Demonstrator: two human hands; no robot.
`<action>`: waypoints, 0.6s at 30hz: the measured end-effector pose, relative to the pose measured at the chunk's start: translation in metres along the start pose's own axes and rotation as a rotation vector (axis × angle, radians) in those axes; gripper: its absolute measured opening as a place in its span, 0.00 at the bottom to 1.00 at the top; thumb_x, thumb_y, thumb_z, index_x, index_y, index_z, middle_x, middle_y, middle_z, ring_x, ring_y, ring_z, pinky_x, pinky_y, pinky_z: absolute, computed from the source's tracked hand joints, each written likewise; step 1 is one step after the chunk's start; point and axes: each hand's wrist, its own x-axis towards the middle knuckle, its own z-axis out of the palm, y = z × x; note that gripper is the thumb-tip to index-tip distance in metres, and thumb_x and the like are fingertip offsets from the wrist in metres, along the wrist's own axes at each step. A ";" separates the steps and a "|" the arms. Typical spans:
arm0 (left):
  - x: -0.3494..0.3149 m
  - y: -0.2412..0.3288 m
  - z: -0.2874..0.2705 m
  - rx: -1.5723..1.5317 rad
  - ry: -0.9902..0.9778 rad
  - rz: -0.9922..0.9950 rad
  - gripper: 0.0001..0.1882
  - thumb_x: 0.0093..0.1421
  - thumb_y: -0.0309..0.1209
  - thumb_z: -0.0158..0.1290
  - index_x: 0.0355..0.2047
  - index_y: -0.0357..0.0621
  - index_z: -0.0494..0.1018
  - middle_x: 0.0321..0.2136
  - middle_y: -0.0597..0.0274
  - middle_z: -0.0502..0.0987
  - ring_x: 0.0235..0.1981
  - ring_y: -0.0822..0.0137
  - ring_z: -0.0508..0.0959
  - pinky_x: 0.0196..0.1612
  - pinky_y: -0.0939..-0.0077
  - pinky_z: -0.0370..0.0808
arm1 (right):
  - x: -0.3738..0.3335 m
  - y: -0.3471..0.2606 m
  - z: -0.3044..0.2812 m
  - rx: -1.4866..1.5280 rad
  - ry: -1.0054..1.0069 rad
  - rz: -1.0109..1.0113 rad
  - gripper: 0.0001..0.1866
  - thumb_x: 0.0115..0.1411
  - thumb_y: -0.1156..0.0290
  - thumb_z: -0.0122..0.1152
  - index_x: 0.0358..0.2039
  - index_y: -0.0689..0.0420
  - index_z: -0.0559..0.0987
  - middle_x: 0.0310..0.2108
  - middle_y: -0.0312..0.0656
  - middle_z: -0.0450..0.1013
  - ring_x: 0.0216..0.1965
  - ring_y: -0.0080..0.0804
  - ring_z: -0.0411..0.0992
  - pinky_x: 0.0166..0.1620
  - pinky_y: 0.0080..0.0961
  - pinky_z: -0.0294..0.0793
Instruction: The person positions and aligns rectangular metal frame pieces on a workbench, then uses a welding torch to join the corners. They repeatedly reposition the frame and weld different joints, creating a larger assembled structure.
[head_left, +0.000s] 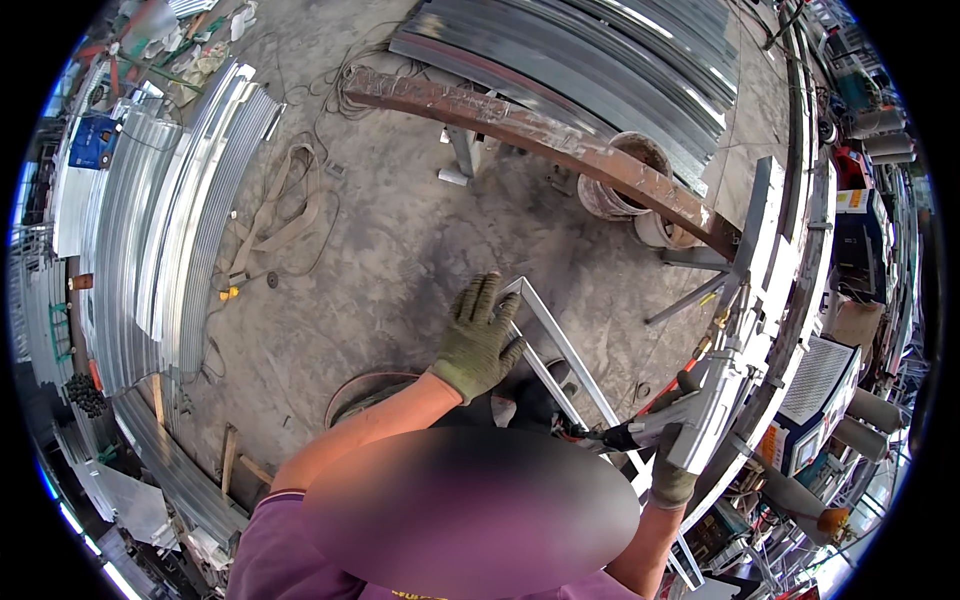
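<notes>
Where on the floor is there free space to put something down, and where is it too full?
Bare concrete floor lies between the stacked metal sheets, the rusty beam and the left hand pressing the metal frame. Only a strap lies at its left edge. It is crowded on the right: the right hand grips a tool beside machines.

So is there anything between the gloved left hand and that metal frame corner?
Nothing visible. The gloved left hand already rests flat on the corner of the grey metal frame, in contact. The gloved right hand grips a welding torch beside the frame's right rail, with no object showing between them.
</notes>
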 end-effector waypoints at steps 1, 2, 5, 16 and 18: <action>-0.007 -0.003 -0.001 -0.053 0.057 -0.084 0.40 0.65 0.47 0.62 0.70 0.37 0.67 0.74 0.37 0.60 0.75 0.37 0.60 0.75 0.44 0.60 | 0.000 -0.004 0.001 -0.040 -0.006 -0.001 0.53 0.56 0.37 0.79 0.66 0.68 0.73 0.44 0.40 0.79 0.42 0.28 0.78 0.43 0.27 0.80; -0.010 -0.002 -0.002 -0.114 0.115 -0.163 0.38 0.64 0.45 0.63 0.68 0.37 0.68 0.72 0.37 0.63 0.73 0.38 0.63 0.73 0.46 0.63 | 0.000 -0.009 0.001 -0.051 -0.003 -0.037 0.51 0.58 0.38 0.78 0.67 0.68 0.73 0.44 0.40 0.79 0.42 0.28 0.78 0.43 0.26 0.80; -0.027 0.023 -0.009 -0.355 0.161 -0.280 0.32 0.63 0.37 0.65 0.63 0.36 0.71 0.64 0.37 0.73 0.64 0.39 0.74 0.67 0.52 0.72 | -0.003 -0.004 0.006 0.261 0.077 0.115 0.45 0.64 0.46 0.75 0.68 0.68 0.71 0.45 0.40 0.79 0.42 0.27 0.78 0.43 0.25 0.80; -0.059 0.055 0.050 -0.997 -0.264 -0.533 0.14 0.71 0.33 0.63 0.51 0.36 0.80 0.41 0.58 0.85 0.42 0.68 0.84 0.48 0.70 0.80 | 0.013 0.045 0.050 -0.234 -0.135 -0.014 0.35 0.60 0.70 0.76 0.67 0.61 0.73 0.50 0.45 0.80 0.50 0.31 0.79 0.53 0.33 0.82; -0.058 0.059 0.048 -0.930 -0.336 -0.588 0.14 0.70 0.34 0.63 0.49 0.37 0.81 0.39 0.58 0.85 0.41 0.66 0.84 0.47 0.68 0.80 | 0.014 0.086 0.028 -0.078 -0.081 0.096 0.32 0.61 0.71 0.73 0.65 0.60 0.74 0.49 0.45 0.82 0.48 0.31 0.80 0.52 0.33 0.82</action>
